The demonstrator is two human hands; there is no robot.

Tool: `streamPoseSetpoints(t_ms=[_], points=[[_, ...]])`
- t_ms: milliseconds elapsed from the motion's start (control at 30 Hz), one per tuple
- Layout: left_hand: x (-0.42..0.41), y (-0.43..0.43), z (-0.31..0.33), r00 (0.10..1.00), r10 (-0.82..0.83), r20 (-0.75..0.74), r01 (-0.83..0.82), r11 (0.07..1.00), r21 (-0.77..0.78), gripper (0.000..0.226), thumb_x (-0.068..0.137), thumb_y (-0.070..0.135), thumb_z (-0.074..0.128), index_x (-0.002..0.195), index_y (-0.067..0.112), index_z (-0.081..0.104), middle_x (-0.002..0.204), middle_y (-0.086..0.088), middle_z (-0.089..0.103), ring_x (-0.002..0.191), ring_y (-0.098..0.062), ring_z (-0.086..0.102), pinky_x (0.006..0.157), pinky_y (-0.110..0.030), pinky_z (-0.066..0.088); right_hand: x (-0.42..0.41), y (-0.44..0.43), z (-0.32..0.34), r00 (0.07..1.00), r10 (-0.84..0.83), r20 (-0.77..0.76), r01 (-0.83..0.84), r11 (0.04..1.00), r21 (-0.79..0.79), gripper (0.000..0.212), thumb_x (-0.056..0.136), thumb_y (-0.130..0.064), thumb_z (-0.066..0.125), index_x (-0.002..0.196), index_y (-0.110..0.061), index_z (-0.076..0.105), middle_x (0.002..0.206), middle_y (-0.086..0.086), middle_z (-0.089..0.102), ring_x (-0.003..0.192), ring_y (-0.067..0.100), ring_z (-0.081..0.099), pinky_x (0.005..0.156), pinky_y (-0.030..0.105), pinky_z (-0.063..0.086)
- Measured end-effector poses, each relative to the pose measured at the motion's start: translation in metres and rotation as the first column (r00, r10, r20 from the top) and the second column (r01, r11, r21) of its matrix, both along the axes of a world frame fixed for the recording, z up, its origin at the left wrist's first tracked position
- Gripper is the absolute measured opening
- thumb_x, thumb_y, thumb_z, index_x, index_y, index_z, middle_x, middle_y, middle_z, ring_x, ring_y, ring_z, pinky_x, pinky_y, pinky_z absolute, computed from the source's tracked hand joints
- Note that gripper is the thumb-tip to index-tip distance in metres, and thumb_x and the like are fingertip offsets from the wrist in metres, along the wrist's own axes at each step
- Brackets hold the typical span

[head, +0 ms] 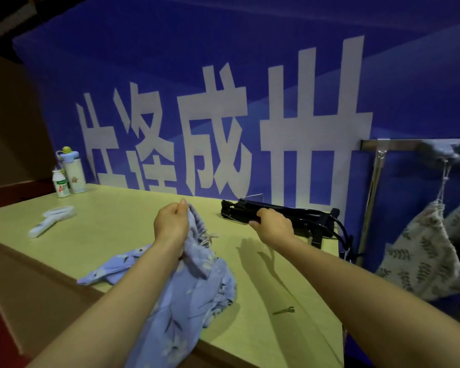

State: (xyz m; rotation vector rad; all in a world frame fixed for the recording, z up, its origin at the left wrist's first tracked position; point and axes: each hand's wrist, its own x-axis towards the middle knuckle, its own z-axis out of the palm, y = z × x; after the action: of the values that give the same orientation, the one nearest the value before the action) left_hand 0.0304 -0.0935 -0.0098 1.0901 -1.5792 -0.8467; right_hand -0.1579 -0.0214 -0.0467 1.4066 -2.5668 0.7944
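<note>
Left hand [170, 224]: cloth [194, 293]; right hand [274, 226]: black hangers [307, 214]

The cloth [197, 274] is light blue with pale flowers, crumpled; its gathered edge is lifted, the rest lies on the table [133, 208] and over its front edge. The black hangers [290, 216] lie bunched at the back right.

Both forearms are stretching forward; the left hand [170, 224] is pinching with curled fingers, the right hand [272, 227] clenching.
</note>
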Motion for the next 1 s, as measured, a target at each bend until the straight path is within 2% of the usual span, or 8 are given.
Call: streamPoseSetpoints(t_ms=[100, 200, 267, 333, 433, 567, 800, 1000], points=[[-0.013, -0.011, -0.009, 1.0, 0.009, 0.02, -0.009, 1.0, 0.005, 0.043, 0.1, 0.025, 0.04, 0.061, 0.009, 0.047, 0.065, -0.009, 0.048, 0.072, -0.024, 0.043, 0.069, -0.032, 0.034, -0.024, -0.009, -0.013, 0.995, -0.047, -0.088, 0.053, 0.997, 0.059, 0.036, 0.094, -0.037, 0.052, 0.12, -0.014, 0.053, 0.119, 0.006, 0.059, 0.11, 0.026, 0.055, 0.095, 0.039, 0.04], [-0.023, -0.019, -0.017, 0.999, 0.022, 0.048, -0.023, 0.999, 0.022, 0.047, 0.1, 0.025, 0.04, 0.054, 0.013, 0.039, 0.058, -0.006, 0.04, 0.063, -0.023, 0.036, 0.067, -0.031, 0.031, -0.044, -0.025, -0.026, 0.991, -0.051, -0.124, 0.06, 0.996, 0.072, 0.04, 0.093, -0.028, 0.054, 0.131, -0.016, 0.047, 0.133, 0.003, 0.052, 0.129, 0.023, 0.044, 0.112, 0.043, 0.027], [-0.028, -0.026, -0.023, 0.998, 0.026, 0.06, -0.028, 0.999, 0.029, 0.048, 0.1, 0.025, 0.04, 0.054, 0.013, 0.037, 0.057, -0.006, 0.038, 0.058, -0.021, 0.033, 0.066, -0.031, 0.03, -0.053, -0.036, -0.034, 0.992, -0.046, -0.118, 0.057, 0.994, 0.092, 0.047, 0.093, -0.022, 0.053, 0.138, -0.017, 0.041, 0.143, 0.002, 0.046, 0.138, 0.022, 0.034, 0.117, 0.046, 0.016], [-0.032, -0.033, -0.028, 0.996, 0.034, 0.079, -0.037, 0.999, 0.035, 0.048, 0.1, 0.026, 0.04, 0.054, 0.012, 0.037, 0.058, -0.008, 0.038, 0.057, -0.021, 0.032, 0.065, -0.032, 0.03, -0.06, -0.043, -0.037, 0.992, -0.048, -0.12, 0.059, 0.994, 0.096, 0.048, 0.092, -0.02, 0.053, 0.138, -0.017, 0.041, 0.142, 0.003, 0.046, 0.138, 0.024, 0.034, 0.118, 0.047, 0.013], [-0.036, -0.04, -0.035, 0.995, 0.027, 0.093, -0.032, 0.998, 0.052, 0.049, 0.1, 0.026, 0.04, 0.054, 0.012, 0.034, 0.057, -0.008, 0.033, 0.055, -0.021, 0.028, 0.065, -0.033, 0.028, -0.065, -0.048, -0.041, 0.985, -0.074, -0.157, 0.092, 0.989, 0.112, 0.04, 0.09, -0.019, 0.052, 0.13, -0.017, 0.047, 0.131, 0.005, 0.053, 0.127, 0.027, 0.043, 0.115, 0.047, 0.021], [-0.04, -0.042, -0.041, 0.994, 0.01, 0.108, -0.017, 0.998, 0.063, 0.05, 0.1, 0.026, 0.04, 0.053, 0.012, 0.032, 0.055, -0.008, 0.03, 0.052, -0.02, 0.025, 0.065, -0.034, 0.026, -0.069, -0.053, -0.045, 0.96, -0.097, -0.262, 0.134, 0.983, 0.126, 0.037, 0.09, -0.023, 0.056, 0.126, -0.016, 0.053, 0.127, 0.006, 0.051, 0.124, 0.026, 0.041, 0.111, 0.043, 0.027], [-0.038, -0.046, -0.046, 0.994, 0.013, 0.111, -0.02, 0.998, 0.062, 0.049, 0.1, 0.026, 0.04, 0.054, 0.012, 0.029, 0.055, -0.008, 0.026, 0.051, -0.02, 0.022, 0.055, -0.03, 0.02, -0.076, -0.06, -0.048, 0.97, -0.121, -0.21, 0.139, 0.988, 0.072, 0.039, 0.088, -0.026, 0.061, 0.123, -0.016, 0.049, 0.122, 0.006, 0.058, 0.118, 0.026, 0.049, 0.105, 0.041, 0.035], [-0.034, -0.044, -0.043, 0.993, 0.017, 0.116, -0.024, 0.998, 0.059, 0.049, 0.1, 0.026, 0.039, 0.055, 0.011, 0.03, 0.055, -0.007, 0.027, 0.055, -0.021, 0.024, 0.052, -0.03, 0.019, -0.07, -0.055, -0.046, 0.959, -0.095, -0.268, 0.153, 0.967, 0.203, 0.036, 0.088, -0.035, 0.062, 0.117, -0.014, 0.058, 0.114, 0.006, 0.06, 0.11, 0.025, 0.055, 0.095, 0.038, 0.041]])
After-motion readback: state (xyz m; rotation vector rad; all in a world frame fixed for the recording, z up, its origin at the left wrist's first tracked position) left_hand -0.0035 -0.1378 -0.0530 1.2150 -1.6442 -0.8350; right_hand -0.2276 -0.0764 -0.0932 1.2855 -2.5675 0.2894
